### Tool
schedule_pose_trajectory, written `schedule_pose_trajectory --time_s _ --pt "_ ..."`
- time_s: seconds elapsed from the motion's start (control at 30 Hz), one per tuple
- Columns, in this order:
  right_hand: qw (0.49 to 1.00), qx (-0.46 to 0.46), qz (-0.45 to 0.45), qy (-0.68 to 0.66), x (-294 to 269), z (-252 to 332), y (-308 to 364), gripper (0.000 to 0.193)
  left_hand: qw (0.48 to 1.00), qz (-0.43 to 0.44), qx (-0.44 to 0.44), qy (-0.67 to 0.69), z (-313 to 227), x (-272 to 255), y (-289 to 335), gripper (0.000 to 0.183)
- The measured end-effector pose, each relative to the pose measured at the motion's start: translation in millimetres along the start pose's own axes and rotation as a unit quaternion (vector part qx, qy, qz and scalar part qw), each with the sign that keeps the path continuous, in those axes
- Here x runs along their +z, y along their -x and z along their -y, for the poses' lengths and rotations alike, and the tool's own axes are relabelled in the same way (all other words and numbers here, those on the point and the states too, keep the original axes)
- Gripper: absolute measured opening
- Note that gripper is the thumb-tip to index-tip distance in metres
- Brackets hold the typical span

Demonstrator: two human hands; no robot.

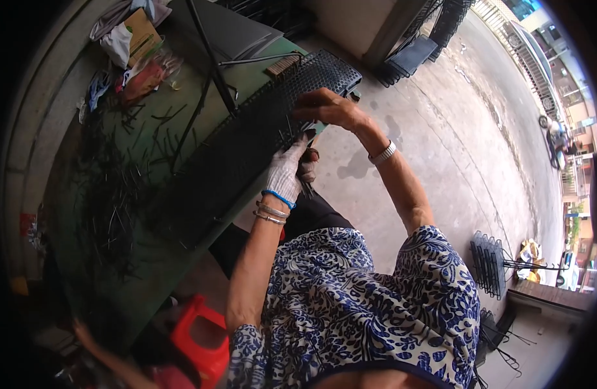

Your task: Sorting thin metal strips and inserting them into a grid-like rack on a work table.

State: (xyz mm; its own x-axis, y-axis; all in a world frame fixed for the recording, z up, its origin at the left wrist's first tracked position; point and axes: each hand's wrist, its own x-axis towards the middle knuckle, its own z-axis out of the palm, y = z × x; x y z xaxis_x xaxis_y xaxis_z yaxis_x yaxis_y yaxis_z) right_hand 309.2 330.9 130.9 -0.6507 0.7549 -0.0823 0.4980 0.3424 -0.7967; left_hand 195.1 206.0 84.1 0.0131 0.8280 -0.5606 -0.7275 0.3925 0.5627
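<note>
Your left grip (287,170), in a white knitted work glove with a blue cuff, is curled against the near edge of the long black perforated plastic panel (246,142), fingers pressed together on or just under its rim; whether it pinches something small there I cannot tell. Your bare right grip (326,107) lies on top of the same panel at about 1 o'clock from the gloved one, fingers bent and pressing down on the mesh, not spread. Held like this, one hand from below and one from above, the panel looks steadied at its end so the near edge stays put, in my judgement.

The panel lies slantwise across the green counter (149,259), running from about 7 o'clock up to 1 o'clock, with its far end jutting past the counter's corner over the concrete floor (441,129).

No real container holds the loose parts: the thin black metal pins (117,188) lie scattered bare on the counter at 9 o'clock from your hands. At 11 o'clock sits a heap of crumpled cloth and a brown cardboard box (140,32); what is in the box is hidden. A red plastic stool (198,337) stands at 7 o'clock, under the counter's edge.
</note>
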Motion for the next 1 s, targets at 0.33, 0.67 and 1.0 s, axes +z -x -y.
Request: schedule_pose_trajectory --time_s 0.33,0.67,1.0 --pt "0.871 -0.204 -0.436 0.100 -21.2 -51.1 -75.0 0.010 1.000 -0.019 0.019 0.000 1.8 3.3 0.2 0.023" --pt "0.904 -0.124 -0.374 0.168 -8.9 -73.9 -105.0 0.013 1.000 -0.009 0.020 -0.003 -3.6 7.3 9.7 0.023" --pt "0.905 -0.129 -0.259 0.313 -27.3 -60.9 -106.0 0.019 0.999 0.022 0.011 0.045 -0.9 1.2 -1.7 0.025"
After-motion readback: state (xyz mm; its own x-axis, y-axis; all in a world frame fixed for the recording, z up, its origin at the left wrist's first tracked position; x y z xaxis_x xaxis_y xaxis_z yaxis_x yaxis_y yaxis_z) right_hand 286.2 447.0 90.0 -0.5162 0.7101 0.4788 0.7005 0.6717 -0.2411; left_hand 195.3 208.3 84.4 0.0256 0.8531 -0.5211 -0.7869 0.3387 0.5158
